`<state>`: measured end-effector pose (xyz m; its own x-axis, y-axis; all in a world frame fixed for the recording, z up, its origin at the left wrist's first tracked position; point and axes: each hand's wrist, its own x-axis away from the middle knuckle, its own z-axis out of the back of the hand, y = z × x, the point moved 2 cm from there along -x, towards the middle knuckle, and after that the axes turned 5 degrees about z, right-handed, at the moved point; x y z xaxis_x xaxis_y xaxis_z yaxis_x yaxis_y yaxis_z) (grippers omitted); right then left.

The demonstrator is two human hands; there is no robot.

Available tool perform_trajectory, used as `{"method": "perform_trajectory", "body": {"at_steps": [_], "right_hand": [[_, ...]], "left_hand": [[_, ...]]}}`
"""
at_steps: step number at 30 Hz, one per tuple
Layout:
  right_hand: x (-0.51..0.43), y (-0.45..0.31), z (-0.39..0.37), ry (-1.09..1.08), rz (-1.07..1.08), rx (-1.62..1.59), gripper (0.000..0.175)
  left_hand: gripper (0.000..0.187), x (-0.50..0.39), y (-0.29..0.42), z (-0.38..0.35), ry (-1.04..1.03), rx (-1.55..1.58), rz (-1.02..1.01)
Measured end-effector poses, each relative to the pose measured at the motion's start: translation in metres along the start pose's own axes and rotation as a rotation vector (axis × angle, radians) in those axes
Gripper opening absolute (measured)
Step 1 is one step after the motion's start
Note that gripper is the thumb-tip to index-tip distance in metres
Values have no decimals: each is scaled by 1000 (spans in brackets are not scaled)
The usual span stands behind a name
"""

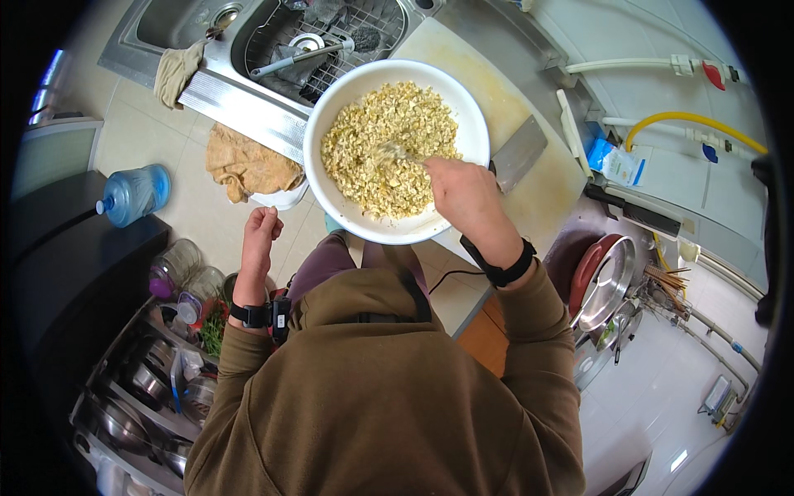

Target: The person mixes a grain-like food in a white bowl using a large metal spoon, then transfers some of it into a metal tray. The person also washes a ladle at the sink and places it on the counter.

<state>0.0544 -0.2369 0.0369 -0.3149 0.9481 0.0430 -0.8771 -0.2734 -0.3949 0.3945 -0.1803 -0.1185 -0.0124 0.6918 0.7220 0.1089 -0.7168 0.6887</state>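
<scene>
A large white bowl (397,237) holds a crumbly yellowish chopped mixture (366,124), perhaps chopped egg with vegetables. My right hand (466,193) grips the handle of a utensil (389,150) over the bowl's near right side. Its head sits in the mixture and is coated with it, so I cannot tell whether it is a spoon or a fork. Left of the bowl and apart from it, my left hand (260,230) hangs in the air with fingers curled and nothing visible in it. Under the bowl's right side lies a pale cutting board (533,173), bearing a cleaver (521,154).
Beyond the bowl is a steel sink (248,37) with a wire rack and a long-handled scrubber (301,59). A tan cloth (245,161) lies at the left, and a beige rag (177,71) drapes the sink edge. Pans (611,282) stand at the right; a blue water jug (136,193) is far left.
</scene>
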Motion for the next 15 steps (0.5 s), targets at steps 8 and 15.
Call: {"method": "perform_trajectory", "body": {"at_steps": [8,15], "right_hand": [[-36,6,-5,128,80,262,2],[-35,17,1,142,-138,243,9]], "left_hand": [[20,-2,-1,6,-2,-1,-9],[20,0,-2,12,6,13,-7]]}}
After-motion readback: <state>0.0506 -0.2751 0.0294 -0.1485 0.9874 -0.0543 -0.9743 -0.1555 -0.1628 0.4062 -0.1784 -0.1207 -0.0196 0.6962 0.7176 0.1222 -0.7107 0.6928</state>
